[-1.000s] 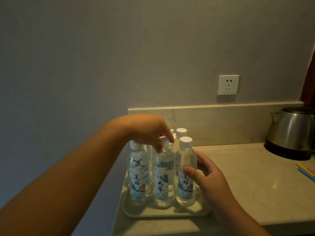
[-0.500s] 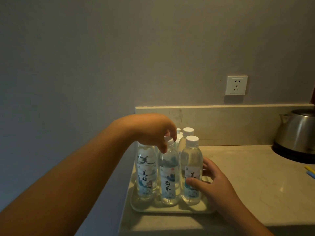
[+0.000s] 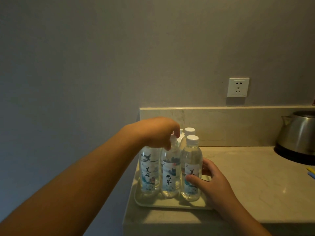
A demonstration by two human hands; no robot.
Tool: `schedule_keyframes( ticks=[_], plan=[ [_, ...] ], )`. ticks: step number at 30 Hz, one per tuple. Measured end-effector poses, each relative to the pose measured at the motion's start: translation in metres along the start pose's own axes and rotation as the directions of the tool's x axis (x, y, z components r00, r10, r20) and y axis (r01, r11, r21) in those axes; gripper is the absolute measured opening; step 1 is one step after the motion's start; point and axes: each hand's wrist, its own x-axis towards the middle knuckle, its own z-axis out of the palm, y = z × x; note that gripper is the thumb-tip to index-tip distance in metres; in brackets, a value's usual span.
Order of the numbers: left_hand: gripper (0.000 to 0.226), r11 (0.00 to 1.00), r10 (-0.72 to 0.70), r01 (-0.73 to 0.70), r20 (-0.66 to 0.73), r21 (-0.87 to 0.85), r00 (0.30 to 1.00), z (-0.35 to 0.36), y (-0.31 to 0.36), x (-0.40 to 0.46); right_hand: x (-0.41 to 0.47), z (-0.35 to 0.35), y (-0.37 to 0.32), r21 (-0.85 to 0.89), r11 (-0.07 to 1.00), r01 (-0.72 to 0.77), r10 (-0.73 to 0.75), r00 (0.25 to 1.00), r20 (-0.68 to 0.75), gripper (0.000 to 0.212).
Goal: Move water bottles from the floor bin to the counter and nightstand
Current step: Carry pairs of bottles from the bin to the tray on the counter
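Observation:
Several clear water bottles with white caps stand upright on a pale tray [image 3: 170, 204] at the left end of the counter [image 3: 247, 181]. The front row holds a left bottle [image 3: 148, 171], a middle bottle [image 3: 170, 174] and a right bottle [image 3: 191, 169]; more bottles [image 3: 189, 131] stand behind them. My left hand [image 3: 156, 132] comes from above, fingers closed around the middle bottle's cap and neck. My right hand [image 3: 207, 180] grips the lower side of the right bottle, thumb across its label.
A steel kettle [image 3: 298, 135] on a black base stands at the counter's right end. Yellow and blue sticks [image 3: 311, 172] lie by the right edge. A white wall socket [image 3: 238, 87] sits above the backsplash. The counter drops off just left of the tray.
The view has shifted, so the tray and bottles sit further right in the frame. My right hand has slid lower on the right bottle. My left hand stays on the middle bottle's top.

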Motion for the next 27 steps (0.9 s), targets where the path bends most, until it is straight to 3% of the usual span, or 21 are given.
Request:
schedule_keyframes(
  ticks=[3, 8, 11, 14, 16, 18, 22, 25, 27],
  plan=[
    [0.053, 1.000, -0.015, 0.015, 0.003, -0.009, 1.000, -0.002, -0.002, -0.003, -0.001, -0.001, 0.000, 0.031, 1.000, 0.004, -0.005, 1.000, 0.005, 0.055],
    [0.065, 0.996, -0.036, 0.036, -0.001, -0.081, 0.999, -0.006, -0.005, -0.009, -0.005, -0.004, 0.002, 0.087, 0.996, 0.002, -0.001, 1.000, -0.008, 0.084],
    [0.060, 0.992, -0.051, 0.043, -0.063, -0.119, 0.997, -0.011, -0.008, -0.018, -0.007, -0.005, 0.005, 0.087, 0.996, 0.012, -0.005, 0.997, -0.078, 0.066],
    [0.049, 0.965, -0.064, 0.012, -0.191, -0.261, 0.979, -0.017, -0.009, -0.032, -0.010, -0.004, -0.003, 0.174, 0.983, 0.060, -0.012, 0.964, -0.265, 0.034],
    [0.038, 0.919, -0.161, 0.026, -0.314, -0.394, 0.936, -0.017, -0.012, -0.042, -0.014, -0.003, -0.015, 0.246, 0.962, 0.119, -0.007, 0.911, -0.413, 0.020],
    [0.033, 0.845, -0.308, 0.085, -0.349, -0.529, 0.885, -0.009, -0.018, -0.056, -0.020, 0.001, -0.028, 0.320, 0.928, 0.192, -0.029, 0.892, -0.451, 0.016],
    [0.048, 0.697, -0.532, 0.216, -0.291, -0.684, 0.795, 0.035, -0.034, -0.093, -0.045, 0.025, -0.052, 0.521, 0.825, 0.217, -0.103, 0.965, -0.240, 0.020],
    [0.038, 0.558, -0.634, 0.315, -0.150, -0.768, 0.759, 0.062, -0.053, -0.136, -0.064, 0.066, -0.059, 0.577, 0.809, 0.113, -0.080, 0.993, -0.083, 0.033],
    [0.040, 0.390, -0.685, 0.283, -0.071, -0.877, 0.725, 0.067, -0.069, -0.168, -0.069, 0.101, -0.070, 0.617, 0.787, -0.009, -0.036, 0.998, 0.060, 0.039]
  ],
)
